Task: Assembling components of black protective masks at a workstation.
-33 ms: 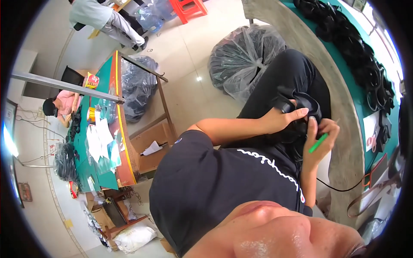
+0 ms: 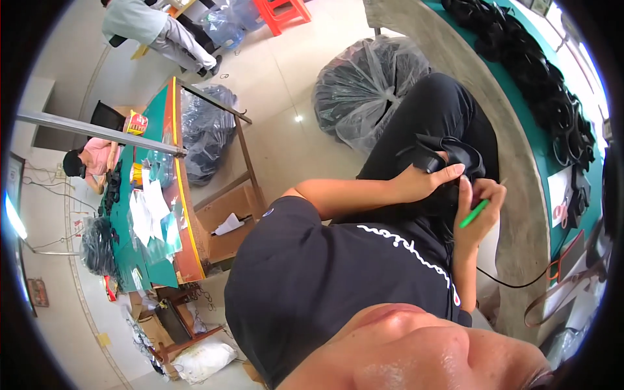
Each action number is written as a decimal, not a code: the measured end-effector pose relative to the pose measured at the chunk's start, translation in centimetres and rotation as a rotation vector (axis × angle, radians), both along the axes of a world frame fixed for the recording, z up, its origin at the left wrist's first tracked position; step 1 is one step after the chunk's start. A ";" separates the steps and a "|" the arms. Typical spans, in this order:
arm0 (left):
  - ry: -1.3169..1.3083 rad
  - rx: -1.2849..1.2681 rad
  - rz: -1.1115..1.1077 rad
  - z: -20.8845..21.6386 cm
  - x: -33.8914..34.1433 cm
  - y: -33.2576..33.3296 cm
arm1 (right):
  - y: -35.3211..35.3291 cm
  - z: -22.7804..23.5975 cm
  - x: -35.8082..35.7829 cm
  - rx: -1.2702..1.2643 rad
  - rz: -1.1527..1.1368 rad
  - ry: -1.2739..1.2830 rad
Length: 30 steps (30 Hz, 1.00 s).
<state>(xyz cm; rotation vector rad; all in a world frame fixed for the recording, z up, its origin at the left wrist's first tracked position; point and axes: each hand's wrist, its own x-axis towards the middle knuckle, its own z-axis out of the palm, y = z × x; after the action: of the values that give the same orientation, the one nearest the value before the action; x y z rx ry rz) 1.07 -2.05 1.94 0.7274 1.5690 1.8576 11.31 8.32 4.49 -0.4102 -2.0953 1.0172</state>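
Over my lap, my left hand [image 2: 426, 182] is closed on a black, strap-like piece [image 2: 465, 153] that curls in loops beyond my fingers. My right hand [image 2: 484, 201] grips a slim green-handled tool [image 2: 474, 213]. A thin tip shows past the knuckles, too small to make out. My right thumb and fingertips are close beside the left thumb, at the edge of the black piece. Whether the right fingers also pinch it is hidden.
To the right, a green-topped bench [image 2: 526, 123] carries a heap of black straps [image 2: 520, 52] and pink-handled scissors [image 2: 560, 211]. A plastic-wrapped bundle [image 2: 357, 91] sits on the floor ahead. Across the room, a seated co-worker [image 2: 97, 156] handles black pieces at another table [image 2: 146, 260].
My right hand has shifted slightly left with the green-handled tool. My left hand keeps its hold on the black piece, whose loop shows slightly fuller.
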 end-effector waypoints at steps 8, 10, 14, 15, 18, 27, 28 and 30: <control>-0.049 -0.038 -0.036 -0.5 -0.5 0.4 | 1.4 -1.4 -0.1 -0.042 0.243 0.025; -0.353 0.067 -0.072 -0.2 -1.6 0.7 | 1.6 -1.1 0.2 -0.066 0.253 -0.018; -0.778 0.131 -0.035 2.0 -3.0 -0.2 | 2.1 -1.6 0.3 -0.183 0.297 0.127; -0.750 0.189 -0.035 0.9 -4.5 -0.6 | 2.4 -2.0 0.3 -0.232 0.299 0.147; -0.541 0.211 -0.023 1.8 -4.3 -0.7 | 2.3 -1.8 0.5 -0.415 0.258 0.147; -0.310 0.076 -0.081 2.2 -3.1 -0.9 | 3.8 0.0 0.4 0.018 0.138 0.026; -0.275 0.083 -0.084 2.4 -2.6 -0.7 | 4.2 -0.2 0.1 0.097 0.184 0.095; -0.239 0.089 -0.094 2.6 -2.3 -0.5 | 4.5 0.0 -0.4 0.209 0.214 0.135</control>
<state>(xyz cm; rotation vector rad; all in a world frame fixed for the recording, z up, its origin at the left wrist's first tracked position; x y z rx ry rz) -1.26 -2.58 4.50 0.5828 1.2881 1.8775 10.92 12.85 4.45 -0.0118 -2.1274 0.9058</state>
